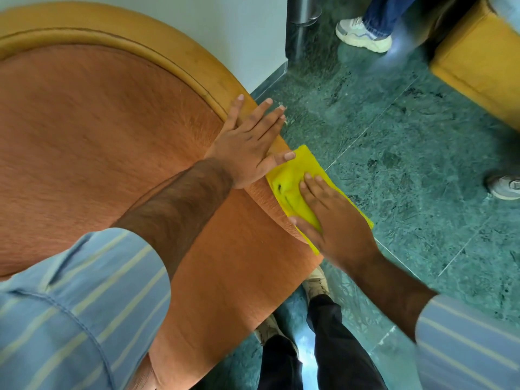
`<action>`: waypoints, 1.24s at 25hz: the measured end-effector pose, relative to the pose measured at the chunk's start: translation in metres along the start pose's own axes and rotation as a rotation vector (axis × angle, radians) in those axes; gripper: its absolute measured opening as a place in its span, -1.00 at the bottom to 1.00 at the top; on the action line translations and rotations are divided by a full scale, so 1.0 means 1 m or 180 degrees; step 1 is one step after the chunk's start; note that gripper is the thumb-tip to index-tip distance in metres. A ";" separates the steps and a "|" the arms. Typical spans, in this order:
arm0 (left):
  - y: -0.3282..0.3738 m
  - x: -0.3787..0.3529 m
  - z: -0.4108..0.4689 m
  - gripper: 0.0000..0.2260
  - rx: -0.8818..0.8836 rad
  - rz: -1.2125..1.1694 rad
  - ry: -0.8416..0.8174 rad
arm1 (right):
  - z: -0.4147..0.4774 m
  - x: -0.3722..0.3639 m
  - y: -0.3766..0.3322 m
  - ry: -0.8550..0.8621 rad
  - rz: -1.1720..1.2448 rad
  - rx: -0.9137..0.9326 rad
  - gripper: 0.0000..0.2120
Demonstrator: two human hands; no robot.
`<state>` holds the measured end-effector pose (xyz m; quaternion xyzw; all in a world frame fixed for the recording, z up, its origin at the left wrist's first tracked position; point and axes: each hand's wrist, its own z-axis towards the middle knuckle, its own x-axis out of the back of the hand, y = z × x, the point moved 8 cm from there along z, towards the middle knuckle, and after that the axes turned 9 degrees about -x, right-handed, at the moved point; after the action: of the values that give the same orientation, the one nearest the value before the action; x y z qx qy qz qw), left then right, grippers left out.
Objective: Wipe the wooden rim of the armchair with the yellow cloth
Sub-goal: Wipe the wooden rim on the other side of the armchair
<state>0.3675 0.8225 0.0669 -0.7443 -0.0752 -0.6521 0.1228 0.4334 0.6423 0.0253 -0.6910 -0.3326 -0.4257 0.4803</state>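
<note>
The armchair (98, 130) has orange-brown upholstery and a curved light wooden rim (157, 52) running from the upper left down to the middle. A yellow cloth (292, 181) lies folded over the rim's lower right stretch. My right hand (334, 218) presses flat on the cloth, fingers together, covering its lower half. My left hand (250, 142) rests flat on the rim just above the cloth, fingers spread, its thumb touching the cloth's upper edge. The rim under both hands is hidden.
Green marble floor (394, 142) spreads to the right. A white wall (239, 29) and a metal post (304, 12) stand behind the chair. A yellow ottoman (478, 63) sits at the upper right. Another person's shoes (363, 35) and a second shoe (503, 187) are nearby.
</note>
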 end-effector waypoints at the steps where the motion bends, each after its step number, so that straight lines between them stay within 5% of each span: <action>1: 0.001 0.001 0.000 -0.21 -0.0013 -0.0034 -0.0017 | -0.021 0.000 0.006 -0.0023 -0.0133 0.0052 -0.29; 6: -0.001 0.003 -0.001 -0.20 -0.0026 -0.0080 0.0007 | -0.089 0.004 0.032 0.0053 -0.0293 0.0276 -0.43; 15: -0.001 0.000 -0.002 -0.22 0.0026 -0.0117 0.0048 | 0.017 0.001 -0.022 0.0104 0.0125 0.0254 -0.49; 19: 0.001 0.008 -0.003 -0.20 0.0200 -0.0575 0.0069 | 0.014 0.018 -0.014 -0.0078 0.0934 0.0164 -0.58; 23: 0.011 0.011 -0.055 -0.44 0.1430 -0.1633 0.1314 | -0.004 0.047 0.060 0.0241 0.1421 -0.1236 -0.49; 26: 0.036 -0.032 -0.089 -0.53 0.2856 -0.3086 0.0967 | -0.025 0.032 0.093 -0.0559 0.1586 -0.2118 -0.42; 28: 0.054 -0.054 -0.086 -0.62 0.3118 -0.3824 0.0563 | -0.025 0.030 0.095 -0.0624 0.1844 -0.2220 -0.56; 31: 0.052 -0.054 -0.092 -0.78 0.3469 -0.4712 0.1011 | -0.008 0.049 0.076 -0.0459 0.2235 -0.2083 -0.77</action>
<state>0.2865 0.7493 0.0199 -0.2486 -0.8085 -0.5332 0.0170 0.5170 0.6130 0.0421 -0.9040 0.0395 -0.2713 0.3281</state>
